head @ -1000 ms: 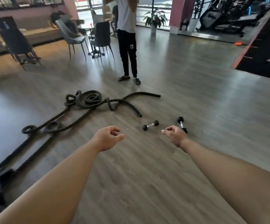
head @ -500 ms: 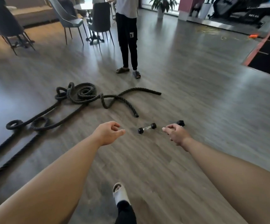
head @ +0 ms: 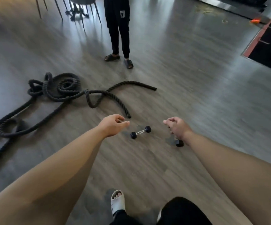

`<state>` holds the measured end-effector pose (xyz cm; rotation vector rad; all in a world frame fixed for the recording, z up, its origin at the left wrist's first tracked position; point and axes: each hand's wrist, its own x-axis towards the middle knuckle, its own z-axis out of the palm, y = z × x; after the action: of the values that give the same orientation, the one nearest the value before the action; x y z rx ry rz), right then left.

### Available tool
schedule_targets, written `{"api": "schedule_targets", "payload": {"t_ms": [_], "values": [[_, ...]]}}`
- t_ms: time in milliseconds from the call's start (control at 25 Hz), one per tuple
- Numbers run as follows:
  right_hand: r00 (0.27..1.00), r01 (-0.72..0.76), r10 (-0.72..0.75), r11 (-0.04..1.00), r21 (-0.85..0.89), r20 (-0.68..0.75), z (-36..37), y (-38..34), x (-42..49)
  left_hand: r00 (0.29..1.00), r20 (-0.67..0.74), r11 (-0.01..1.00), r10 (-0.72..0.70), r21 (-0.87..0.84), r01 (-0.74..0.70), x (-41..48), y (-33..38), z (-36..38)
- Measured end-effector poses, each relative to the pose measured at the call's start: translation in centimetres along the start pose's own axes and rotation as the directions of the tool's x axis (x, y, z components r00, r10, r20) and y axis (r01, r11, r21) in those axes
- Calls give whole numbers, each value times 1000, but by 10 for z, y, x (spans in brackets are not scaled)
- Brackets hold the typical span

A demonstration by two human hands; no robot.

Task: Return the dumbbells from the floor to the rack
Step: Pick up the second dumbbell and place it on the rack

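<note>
Two small dumbbells lie on the wood floor: one dumbbell between the outstretched hands, the second dumbbell mostly hidden under the right wrist; left hand loosely curled and empty, right hand likewise — neither touching; likely dense but light, rigid; best taken by the knurled chrome bar; rope near on the left, a bystander ahead, open floor rightward; no rack visible.

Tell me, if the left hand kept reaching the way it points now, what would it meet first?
Probably the dumbbell lying on the floor just ahead of the left hand. Nothing shows between them, though height above the floor is hard to judge from this view.
</note>
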<state>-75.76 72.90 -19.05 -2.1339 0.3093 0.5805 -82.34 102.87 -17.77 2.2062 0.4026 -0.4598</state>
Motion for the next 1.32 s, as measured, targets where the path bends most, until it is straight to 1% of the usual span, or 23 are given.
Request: {"api": "schedule_targets", "payload": {"t_ms": [120, 240, 360, 440, 520, 600, 680, 800, 880, 1000, 1080, 1160, 1240, 1320], "values": [[999, 7, -5, 999, -36, 54, -13, -22, 72, 998, -22, 998, -54, -45, 53, 59, 13, -4], [992, 2, 8, 996, -84, 123, -16, -29, 159, 988, -38, 986, -147, -81, 143, 114, 17, 4], [974, -25, 53, 991, -129, 221, -17, -34, 248, 955, -76, 948, -288, -161, 273, 173, 18, 18], [954, -47, 94, 985, -167, 285, -20, -36, 292, 926, -73, 912, -372, -215, 349, 205, 20, 33], [946, -50, 116, 975, -216, 304, -14, -33, 345, 902, -57, 879, -427, -258, 400, 247, 16, 53], [945, -74, 141, 971, -229, 296, 4, -21, 397, 892, -55, 863, -450, -284, 418, 289, 6, 73], [939, -106, 179, 963, -247, 294, 33, 2, 444, 877, -65, 847, -475, -302, 437, 335, -20, 100], [921, -114, 212, 949, -292, 328, 86, 49, 511, 836, -17, 783, -549, -359, 507, 406, -73, 151], [916, -125, 234, 939, -320, 327, 122, 86, 553, 803, 23, 738, -596, -378, 559, 444, -114, 194], [907, -132, 267, 914, -384, 325, 180, 159, 609, 784, 67, 721, -617, -351, 597, 495, -185, 272], [913, -128, 272, 898, -421, 304, 214, 209, 638, 769, 82, 702, -634, -355, 617, 525, -225, 324], [931, -144, 265, 897, -418, 249, 246, 255, 669, 750, 89, 675, -656, -376, 635, 555, -263, 370], [947, -142, 251, 888, -438, 202, 273, 290, 696, 726, 66, 652, -684, -390, 650, 582, -299, 406], [947, -121, 242, 878, -463, 212, 297, 319, 720, 707, 45, 636, -706, -398, 661, 605, -333, 434]]}}
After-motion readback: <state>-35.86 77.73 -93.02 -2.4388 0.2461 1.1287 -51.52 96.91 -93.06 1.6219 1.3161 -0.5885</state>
